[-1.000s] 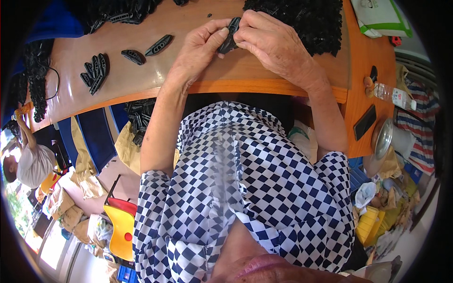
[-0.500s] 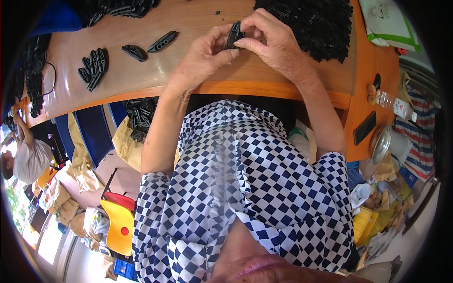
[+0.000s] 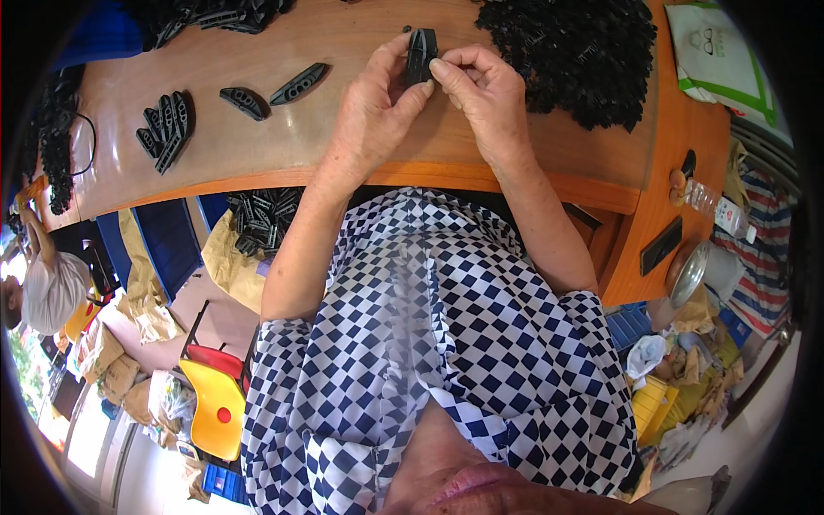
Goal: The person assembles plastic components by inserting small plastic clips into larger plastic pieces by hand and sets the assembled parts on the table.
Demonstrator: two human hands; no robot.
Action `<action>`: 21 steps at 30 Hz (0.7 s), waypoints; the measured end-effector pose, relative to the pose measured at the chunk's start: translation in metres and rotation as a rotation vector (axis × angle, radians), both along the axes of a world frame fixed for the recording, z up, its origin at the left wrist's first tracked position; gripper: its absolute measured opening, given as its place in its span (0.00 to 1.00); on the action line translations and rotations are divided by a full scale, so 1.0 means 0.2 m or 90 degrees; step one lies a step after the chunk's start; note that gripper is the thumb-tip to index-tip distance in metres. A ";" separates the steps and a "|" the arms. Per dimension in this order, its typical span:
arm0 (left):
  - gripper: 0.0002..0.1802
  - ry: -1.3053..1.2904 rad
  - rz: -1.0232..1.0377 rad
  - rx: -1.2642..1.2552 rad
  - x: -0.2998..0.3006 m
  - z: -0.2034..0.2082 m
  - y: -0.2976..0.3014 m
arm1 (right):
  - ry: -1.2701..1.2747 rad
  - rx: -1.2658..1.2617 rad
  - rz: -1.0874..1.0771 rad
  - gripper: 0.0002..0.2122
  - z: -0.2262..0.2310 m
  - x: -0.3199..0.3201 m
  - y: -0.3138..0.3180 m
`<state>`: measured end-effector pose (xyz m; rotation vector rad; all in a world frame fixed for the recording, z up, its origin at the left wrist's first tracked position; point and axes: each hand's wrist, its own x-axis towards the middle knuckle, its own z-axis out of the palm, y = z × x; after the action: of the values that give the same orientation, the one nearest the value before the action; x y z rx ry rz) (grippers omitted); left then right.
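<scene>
A black, slightly curved plastic part (image 3: 420, 58) is held upright over the table between the thumb and fingers of my left hand (image 3: 374, 116). Against its right edge, the thumb and bent fingers of my right hand (image 3: 485, 99) are pinched together; whether a small piece sits between them I cannot make out. Left of my hands lie two similar black parts, a long one (image 3: 298, 84) and a shorter one (image 3: 245, 103). Farther left is a fanned group of several more parts (image 3: 166, 129). A large heap of small black pieces (image 3: 571, 64) spreads to the right of my hands.
The wooden table (image 3: 283, 159) has its front edge close to my body. More black parts (image 3: 227, 15) are piled at the far left. A phone (image 3: 662, 245) and a plastic bottle (image 3: 721, 206) are on the right. Below the table are black parts (image 3: 257, 219) on brown paper. Another person (image 3: 51, 287) sits far left.
My right hand has drawn back down and left from above the part to its right edge, fingers now curled. The part has turned and shifted slightly up in my left hand.
</scene>
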<state>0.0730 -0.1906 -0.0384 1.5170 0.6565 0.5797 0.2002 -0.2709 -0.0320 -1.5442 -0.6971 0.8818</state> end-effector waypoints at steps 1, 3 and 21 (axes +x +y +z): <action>0.28 0.000 0.000 -0.002 0.00 0.01 0.00 | 0.000 -0.002 0.000 0.07 -0.01 0.01 0.01; 0.28 0.006 -0.001 0.010 0.01 0.01 0.01 | -0.045 0.044 -0.003 0.11 -0.05 0.02 0.02; 0.29 -0.053 -0.071 -0.108 0.03 0.10 0.06 | 0.191 0.113 0.082 0.15 0.05 0.05 0.08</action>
<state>0.0784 -0.1792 -0.0184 1.3544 0.5396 0.4864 0.2111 -0.2548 -0.0216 -1.1887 -0.6427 1.0903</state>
